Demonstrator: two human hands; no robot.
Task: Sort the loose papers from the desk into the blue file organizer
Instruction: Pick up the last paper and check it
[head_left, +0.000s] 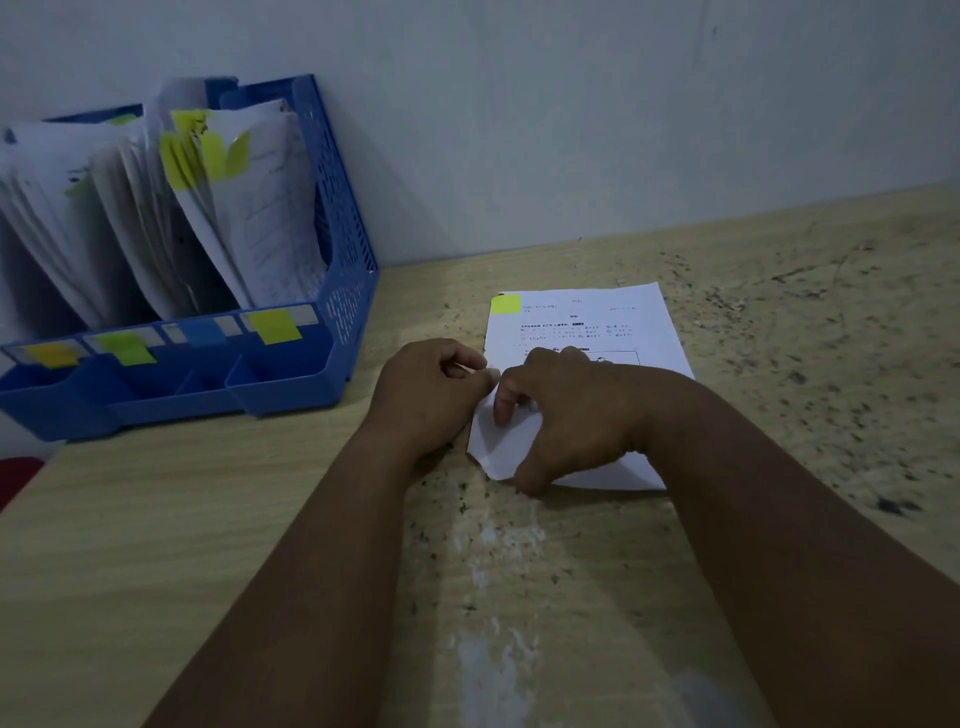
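Bare desk (156, 519) lies between paper (587, 322) and stuffed organizer (343, 249).

Your two hands meet over a printed sheet (587, 332) on the worn, speckled desk (208, 519) — your left hand (426, 395) pinches the sheet's left edge, your right hand (566, 415) rests curled on its lifted lower corner. A yellow-green sticky note (506, 304) marks the sheet's top-left corner. To your left, against the wall, the blue file organizer (337, 249) stands packed with papers (156, 218) — yellow tabs on its front.
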